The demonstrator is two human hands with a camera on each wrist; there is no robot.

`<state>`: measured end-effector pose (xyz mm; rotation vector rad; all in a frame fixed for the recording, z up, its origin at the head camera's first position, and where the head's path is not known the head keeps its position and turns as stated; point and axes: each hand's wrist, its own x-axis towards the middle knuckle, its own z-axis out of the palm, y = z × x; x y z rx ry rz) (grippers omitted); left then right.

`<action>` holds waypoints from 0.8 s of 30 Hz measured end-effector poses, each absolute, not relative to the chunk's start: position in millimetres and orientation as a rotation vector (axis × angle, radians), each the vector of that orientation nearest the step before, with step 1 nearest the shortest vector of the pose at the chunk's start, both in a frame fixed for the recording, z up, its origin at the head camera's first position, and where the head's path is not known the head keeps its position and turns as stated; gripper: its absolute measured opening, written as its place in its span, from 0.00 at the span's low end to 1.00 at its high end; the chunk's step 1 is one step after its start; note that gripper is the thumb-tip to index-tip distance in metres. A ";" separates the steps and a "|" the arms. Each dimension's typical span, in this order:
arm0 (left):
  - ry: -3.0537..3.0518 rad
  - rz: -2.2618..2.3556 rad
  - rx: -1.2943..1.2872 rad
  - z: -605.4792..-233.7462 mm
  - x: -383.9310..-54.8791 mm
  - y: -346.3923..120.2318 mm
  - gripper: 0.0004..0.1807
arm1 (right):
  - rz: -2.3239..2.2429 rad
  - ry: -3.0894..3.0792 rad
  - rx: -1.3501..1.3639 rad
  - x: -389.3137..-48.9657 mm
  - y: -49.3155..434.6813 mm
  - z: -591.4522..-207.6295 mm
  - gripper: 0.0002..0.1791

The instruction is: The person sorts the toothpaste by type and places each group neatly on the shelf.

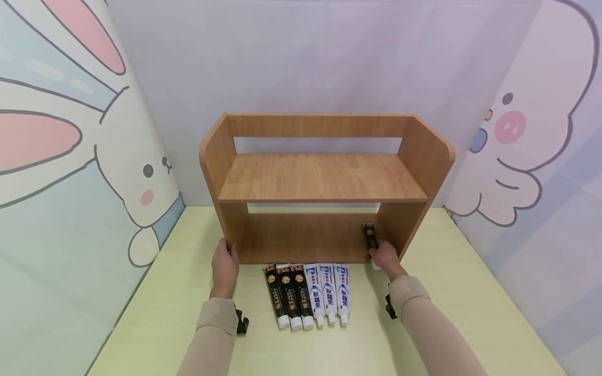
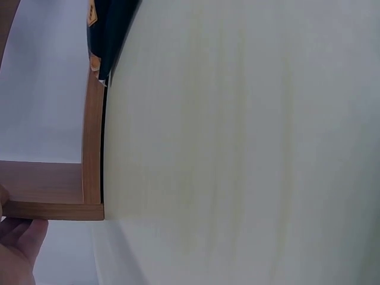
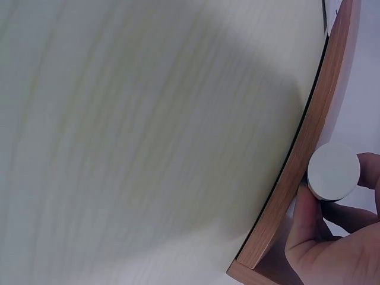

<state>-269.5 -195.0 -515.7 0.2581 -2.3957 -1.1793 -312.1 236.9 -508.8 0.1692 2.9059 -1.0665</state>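
A wooden two-tier shelf (image 1: 324, 178) stands on the table. My left hand (image 1: 224, 267) grips the lower front edge of its left side panel (image 2: 56, 211), thumb on one face and fingers on the other. At the right end of the lower tier, my right hand (image 1: 385, 257) holds a black toothpaste tube (image 1: 369, 235) between thumb and fingers. The tube's white cap (image 3: 333, 171) points outward over the shelf's front edge, and its flat end lies toward the back. Most of the tube is hidden in the right wrist view.
In front of the shelf, three black toothpaste tubes (image 1: 289, 295) lie side by side, caps toward me. Three white-and-blue toothpaste tubes (image 1: 329, 292) lie right beside them. Printed cartoon walls (image 1: 301, 68) enclose the pale table (image 1: 475, 308) at the back and sides.
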 end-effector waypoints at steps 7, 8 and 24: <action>-2.390 -1.162 0.262 -516.0 -270.5 -194.7 0.12 | -1.066 2.895 0.130 -310.2 236.9 -508.2 0.15; -2.390 -1.163 0.263 -515.8 -270.5 -194.4 0.12 | -1.065 2.896 0.127 -309.8 237.1 -508.2 0.15; -2.395 -1.182 0.248 -515.8 -269.9 -195.1 0.13 | -1.038 2.914 0.102 -309.2 238.1 -509.4 0.21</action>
